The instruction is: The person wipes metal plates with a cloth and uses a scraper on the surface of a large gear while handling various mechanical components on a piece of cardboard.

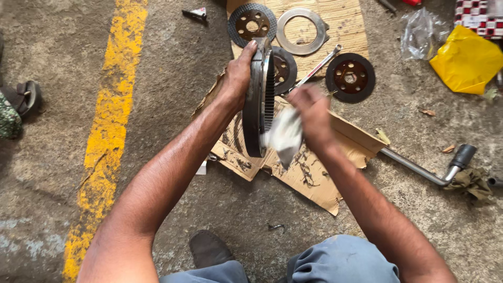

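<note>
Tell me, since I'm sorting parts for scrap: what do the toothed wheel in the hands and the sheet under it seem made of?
The toothed wheel, gripped by the left hand, looks like dull grey steel, with machined teeth along its rim. The sheet seems to be plain brown cardboard: torn edges, dark oily stains. The right hand presses a white rag, probably cloth.

I have both bare forearms stretched forward and converging ahead of my knees. My left hand [238, 73] is raised, wrist slightly bent, fingers [250, 50] curled over a rim with the thumb on the near side. My right hand [313, 112] sits just right of those fingers and lower, blurred, closed in a loose fist, knuckles up.
</note>
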